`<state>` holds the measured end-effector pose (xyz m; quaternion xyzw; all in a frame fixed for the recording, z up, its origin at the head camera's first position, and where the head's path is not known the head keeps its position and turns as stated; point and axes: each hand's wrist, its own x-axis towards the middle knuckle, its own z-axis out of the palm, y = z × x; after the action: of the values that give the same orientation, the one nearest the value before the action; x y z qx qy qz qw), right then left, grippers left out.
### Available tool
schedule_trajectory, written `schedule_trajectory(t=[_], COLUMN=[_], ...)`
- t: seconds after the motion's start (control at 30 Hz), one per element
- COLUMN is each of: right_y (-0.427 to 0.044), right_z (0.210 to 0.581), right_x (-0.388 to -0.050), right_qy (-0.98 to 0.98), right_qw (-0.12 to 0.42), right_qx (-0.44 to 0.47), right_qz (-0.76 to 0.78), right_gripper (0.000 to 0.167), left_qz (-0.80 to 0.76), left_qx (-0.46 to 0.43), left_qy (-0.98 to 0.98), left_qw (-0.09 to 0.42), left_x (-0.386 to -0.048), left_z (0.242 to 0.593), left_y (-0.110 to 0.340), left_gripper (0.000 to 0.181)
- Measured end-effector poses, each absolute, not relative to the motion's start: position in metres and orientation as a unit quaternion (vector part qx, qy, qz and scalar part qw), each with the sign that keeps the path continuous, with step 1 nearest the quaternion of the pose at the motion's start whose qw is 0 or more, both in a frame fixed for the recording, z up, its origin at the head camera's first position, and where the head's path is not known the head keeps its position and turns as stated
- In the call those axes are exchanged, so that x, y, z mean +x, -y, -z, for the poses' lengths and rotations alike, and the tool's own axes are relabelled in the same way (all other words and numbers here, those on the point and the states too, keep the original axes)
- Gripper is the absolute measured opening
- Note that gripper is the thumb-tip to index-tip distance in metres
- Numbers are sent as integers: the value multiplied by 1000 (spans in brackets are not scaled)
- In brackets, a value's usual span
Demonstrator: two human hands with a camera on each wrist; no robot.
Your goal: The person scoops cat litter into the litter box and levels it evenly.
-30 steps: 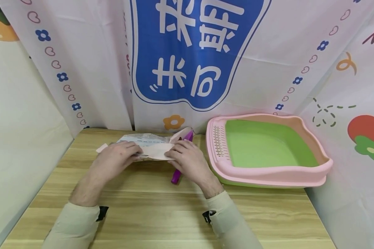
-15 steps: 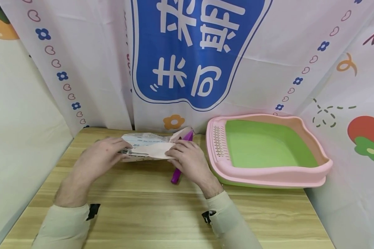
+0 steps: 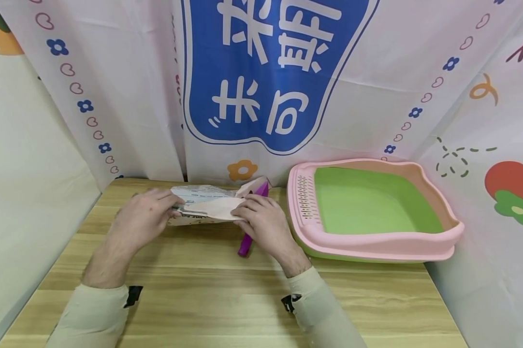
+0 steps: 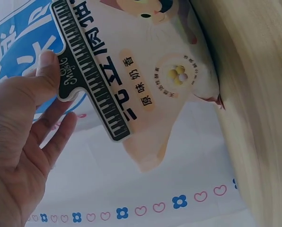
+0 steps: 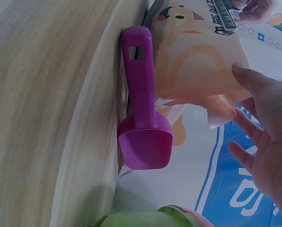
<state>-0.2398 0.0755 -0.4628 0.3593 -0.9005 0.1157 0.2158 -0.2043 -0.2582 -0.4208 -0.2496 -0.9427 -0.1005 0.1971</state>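
A pale bag [image 3: 205, 193] printed with a cartoon cat stands at the back of the table, its top folded over. My left hand [image 3: 141, 217] is at the left end of the fold. In the left wrist view it pinches the tab of a black clip [image 4: 91, 71] patterned like piano keys, thumb in front and fingers behind. The clip lies along the folded top. My right hand [image 3: 263, 222] pinches the fold's right end, with the thumb on the printed side in the right wrist view. Beside the bag, partly behind that hand, leans a purple scoop [image 5: 143, 94].
To the right stands a pink-rimmed green litter tray [image 3: 374, 237] with a slotted left ledge. A printed curtain [image 3: 357, 111] hangs close behind the bag. The wooden table [image 3: 226, 299] ends at pale walls on both sides.
My left hand has shifted left along the fold, and part of the clip now shows beside its fingertips. The right hand and scoop have stayed about where they were.
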Motion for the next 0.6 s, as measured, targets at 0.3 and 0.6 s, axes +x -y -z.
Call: schedule_trajectory(t=[0.3,0.6], right_y=[-75,-76], right_z=[463,461], right_x=[-239,-241], right_qy=[904,902], right_qw=[209,205], right_qx=[353,353], right_qz=[-125,-142], right_gripper=[21,21], left_qz=[99,105], left_qx=[-258,-272], left_qy=[934,922], left_qw=[224,256], left_x=[-206,-208], left_z=[425,429], left_y=[259,260], left_gripper=[27,23])
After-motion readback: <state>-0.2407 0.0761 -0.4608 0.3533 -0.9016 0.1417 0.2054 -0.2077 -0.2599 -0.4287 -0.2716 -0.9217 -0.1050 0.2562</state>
